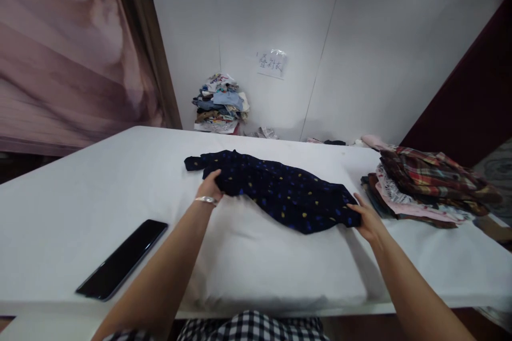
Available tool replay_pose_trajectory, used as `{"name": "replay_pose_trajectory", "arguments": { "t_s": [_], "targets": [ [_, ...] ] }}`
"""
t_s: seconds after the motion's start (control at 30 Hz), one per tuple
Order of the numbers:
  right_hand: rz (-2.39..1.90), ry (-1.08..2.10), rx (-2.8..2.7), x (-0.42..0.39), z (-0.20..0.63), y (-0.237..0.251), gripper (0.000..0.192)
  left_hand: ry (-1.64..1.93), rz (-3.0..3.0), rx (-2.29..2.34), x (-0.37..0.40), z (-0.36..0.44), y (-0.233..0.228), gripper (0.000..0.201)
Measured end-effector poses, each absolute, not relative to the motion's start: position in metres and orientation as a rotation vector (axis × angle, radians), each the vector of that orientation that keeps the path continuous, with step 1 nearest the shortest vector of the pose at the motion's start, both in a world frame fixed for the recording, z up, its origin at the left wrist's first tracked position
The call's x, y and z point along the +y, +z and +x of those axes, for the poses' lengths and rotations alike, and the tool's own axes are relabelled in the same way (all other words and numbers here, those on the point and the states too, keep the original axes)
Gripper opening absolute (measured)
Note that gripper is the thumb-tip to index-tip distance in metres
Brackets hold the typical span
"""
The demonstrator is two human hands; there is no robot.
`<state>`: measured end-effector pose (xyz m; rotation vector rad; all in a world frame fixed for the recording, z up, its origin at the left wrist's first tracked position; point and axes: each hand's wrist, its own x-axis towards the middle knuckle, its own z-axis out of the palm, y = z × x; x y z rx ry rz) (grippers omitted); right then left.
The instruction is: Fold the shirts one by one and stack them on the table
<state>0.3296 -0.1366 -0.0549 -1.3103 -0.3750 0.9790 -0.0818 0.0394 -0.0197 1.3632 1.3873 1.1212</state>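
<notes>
A dark navy shirt with small yellow and blue spots stretches sideways over the white table, partly folded lengthwise. My left hand, with a silver bracelet at the wrist, grips its near edge toward the left. One sleeve lies out beyond that hand on the table. At the other end my right hand pinches the shirt's right edge, thumb on top and the other fingers mostly underneath. Between the hands, the near edge of the cloth sags and looks slightly lifted off the table.
A black phone lies at the left on the white table. To the right is a stack of folded clothes, a plaid shirt on top. Beyond the far edge, a clothes pile stands by the wall below a paper sign.
</notes>
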Motion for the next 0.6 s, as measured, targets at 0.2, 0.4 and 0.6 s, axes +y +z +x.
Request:
{"name": "replay_pose_trajectory", "arguments": {
  "t_s": [0.2, 0.4, 0.6],
  "targets": [
    [-1.265, 1.042, -0.349, -0.167, 0.332, -0.047, 0.064, 1.583, 0.57, 0.719, -0.004, -0.136, 0.025, 0.027],
    [-1.357, 1.051, -0.329, -0.104, 0.321, -0.041, 0.049, 1.445, 0.433, 0.903, 0.053, -0.108, 0.024, 0.021],
    [-0.965, 0.674, -0.466, -0.011, 0.346, 0.105, 0.057, 1.883, 0.962, 0.809, 0.154, -0.081, 0.188, 0.024]
  ]
}}
